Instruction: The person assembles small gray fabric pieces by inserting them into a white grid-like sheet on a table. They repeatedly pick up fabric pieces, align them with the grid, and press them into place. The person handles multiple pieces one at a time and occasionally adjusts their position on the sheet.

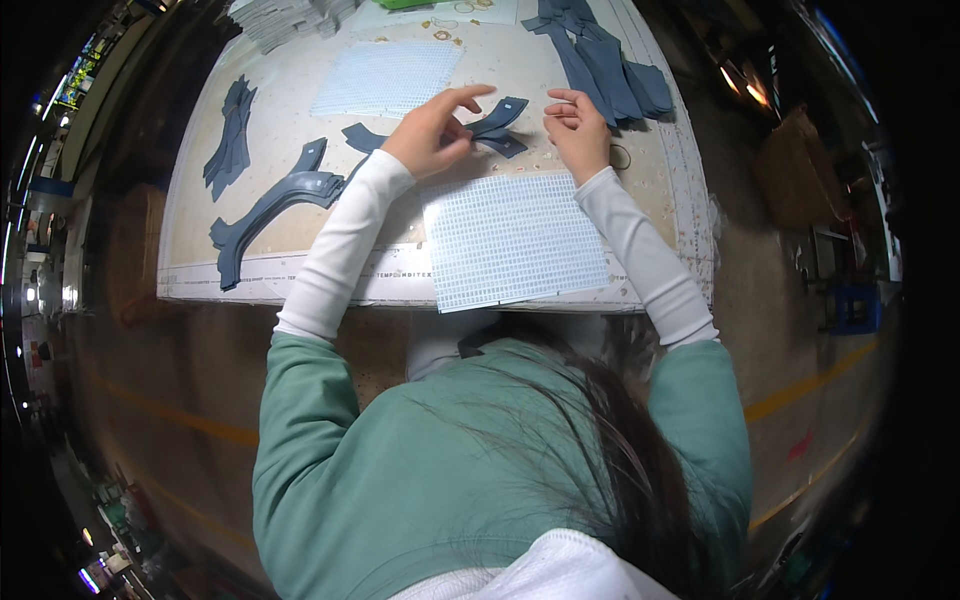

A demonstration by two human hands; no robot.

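Note:
My left hand [432, 132] is over a small stack of dark blue-grey cut fabric pieces [498, 118], its index finger stretched out and its thumb low by the cloth. A small pale label shows on the top piece's far end. To the right, my right hand [582, 132] hovers with fingers curled toward the thumb. Anything between those fingertips is too small to make out. Below both hands a white sheet of small printed labels [515, 240] lies partly over the table's near edge.
More curved fabric stacks [275, 210] and a narrow one [232, 138] lie at left. A larger fabric pile [605, 75] sits far right. Behind are another label sheet [385, 78], a grey stack [285, 20] and a green item [405, 3]. A ring-shaped band [621, 157] lies beside my right wrist.

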